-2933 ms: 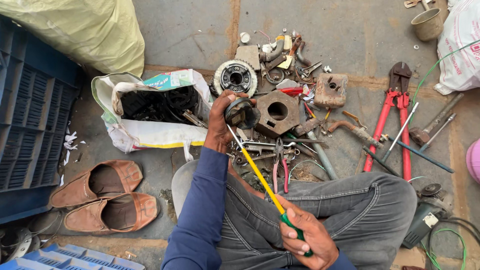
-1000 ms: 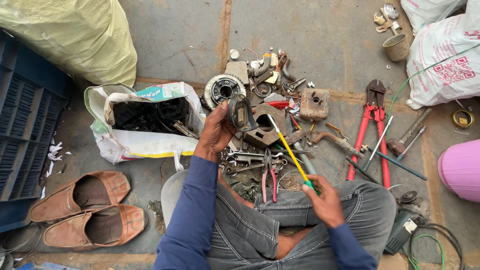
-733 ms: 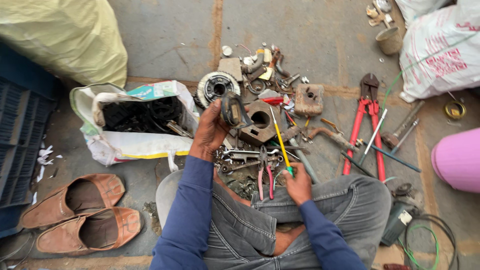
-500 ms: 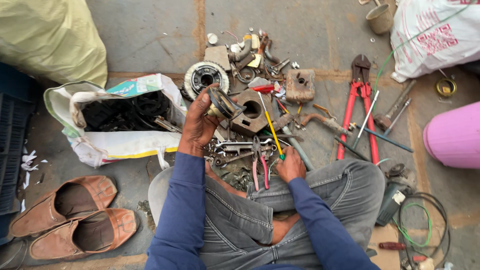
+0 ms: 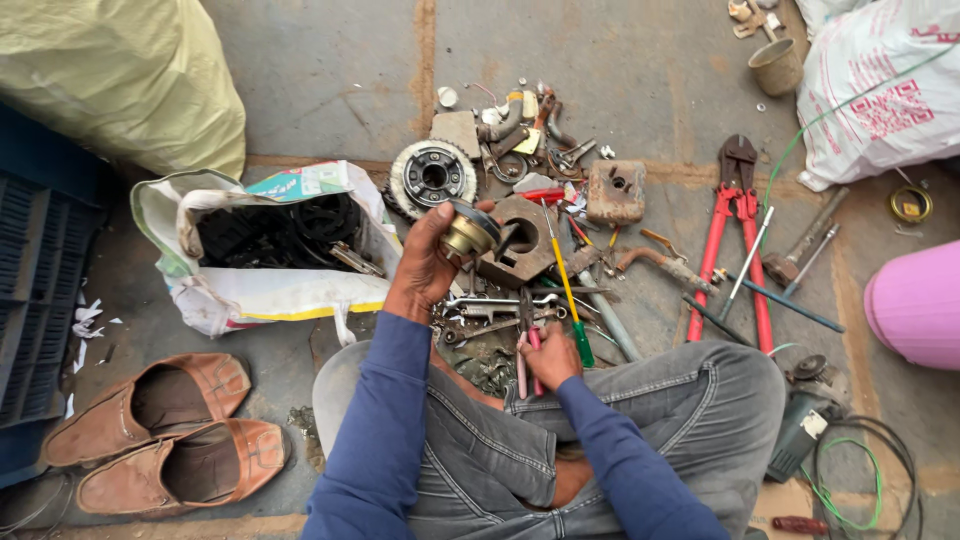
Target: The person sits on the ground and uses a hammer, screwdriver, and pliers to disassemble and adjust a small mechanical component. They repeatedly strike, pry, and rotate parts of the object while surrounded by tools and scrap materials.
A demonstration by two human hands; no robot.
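Note:
My left hand (image 5: 425,268) is raised over a heap of metal parts and grips a round brass-coloured metal part (image 5: 468,232). Lower down, my right hand (image 5: 550,357) rests on the heap, fingers curled over the pink handles of a pair of pliers (image 5: 524,352). A screwdriver (image 5: 570,300) with a yellow shaft and green handle lies on the heap just right of that hand. A square metal block (image 5: 522,245) with a round hole sits right behind the held part. Several spanners (image 5: 490,308) lie between my hands.
A white bag (image 5: 250,290) of black parts stands at the left, a toothed disc (image 5: 432,175) behind it. Red bolt cutters (image 5: 735,240) and rods lie at the right, beside a pink container (image 5: 915,305). Brown shoes (image 5: 150,430), a blue crate (image 5: 40,300), sacks (image 5: 880,90) and coiled cable (image 5: 860,470) ring the spot.
My right hand came down from the air with the screwdriver, laid it on the heap and moved left onto the pliers. My left hand kept holding the round part.

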